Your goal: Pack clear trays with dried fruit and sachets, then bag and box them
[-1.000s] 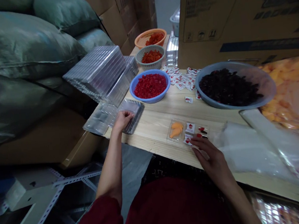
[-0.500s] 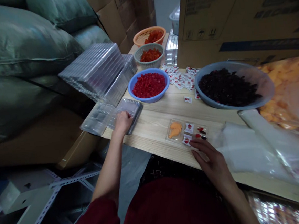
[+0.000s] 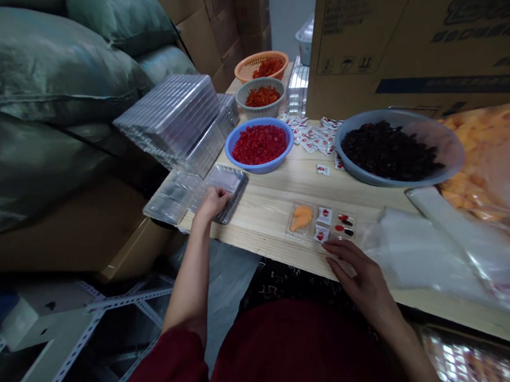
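Observation:
My left hand [image 3: 213, 202] is closed at a stack of clear plastic trays [image 3: 234, 187] near the table's left front edge; what its fingertips grip is too small to make out. My right hand [image 3: 357, 270] has its fingers apart, fingertips at the front edge of a filled clear tray [image 3: 312, 211]. That tray holds orange pieces [image 3: 301, 218] on its left, two white packets with red print [image 3: 324, 216] in the middle, and small red and dark pieces [image 3: 344, 225] on its right.
Behind stand a blue bowl of red pieces [image 3: 259, 145], a gray basket [image 3: 260, 97], an orange basket [image 3: 261, 67] and scattered packets [image 3: 312, 133]. A bowl of dark pieces [image 3: 391, 151], clear bags [image 3: 432, 253] and a large carton [image 3: 402, 44] are rightward. Stacked clear containers [image 3: 178, 114] stand left.
The view has shifted slightly, so the table's contents sit a little differently in the frame. Both hands remain at the same trays, with little visible change in pose.

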`<state>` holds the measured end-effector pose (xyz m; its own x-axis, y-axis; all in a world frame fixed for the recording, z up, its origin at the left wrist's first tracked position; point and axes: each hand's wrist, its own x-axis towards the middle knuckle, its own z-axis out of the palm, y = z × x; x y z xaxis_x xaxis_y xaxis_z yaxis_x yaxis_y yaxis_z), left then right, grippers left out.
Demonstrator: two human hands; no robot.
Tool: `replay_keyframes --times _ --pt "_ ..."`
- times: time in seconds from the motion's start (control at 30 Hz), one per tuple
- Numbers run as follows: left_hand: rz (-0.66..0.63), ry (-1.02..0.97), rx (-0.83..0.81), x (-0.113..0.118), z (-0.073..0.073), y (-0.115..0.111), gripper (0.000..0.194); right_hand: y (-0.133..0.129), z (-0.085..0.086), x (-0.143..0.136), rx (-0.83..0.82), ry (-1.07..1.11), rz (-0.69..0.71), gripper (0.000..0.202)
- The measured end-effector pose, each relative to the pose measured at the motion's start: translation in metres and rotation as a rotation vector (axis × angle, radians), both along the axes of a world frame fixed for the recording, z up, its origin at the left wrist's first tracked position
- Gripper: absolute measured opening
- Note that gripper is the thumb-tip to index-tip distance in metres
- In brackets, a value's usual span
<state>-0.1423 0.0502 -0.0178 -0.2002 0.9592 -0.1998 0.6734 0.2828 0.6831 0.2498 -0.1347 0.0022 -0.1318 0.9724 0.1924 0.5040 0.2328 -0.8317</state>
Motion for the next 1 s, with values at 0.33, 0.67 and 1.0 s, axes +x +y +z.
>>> replay_keyframes --times 0.33,0.67,1.0 --pt "-0.075 0.102 0.031 -0.003 -0.007 -0.002 0.027 -0.002 -0.004 -0.005 0.003 0.006 0.005 0.024" --pt "-0.082 0.349 -0.020 0.021 0.020 -0.013 0.024 -0.001 -0.006 -0.004 -0.013 -0.013 0.012 0.024" --pt "-0.083 0.587 0.030 0.041 0.043 -0.026 0.022 0.006 -0.015 -0.006 -0.014 -0.002 0.027 0.026"
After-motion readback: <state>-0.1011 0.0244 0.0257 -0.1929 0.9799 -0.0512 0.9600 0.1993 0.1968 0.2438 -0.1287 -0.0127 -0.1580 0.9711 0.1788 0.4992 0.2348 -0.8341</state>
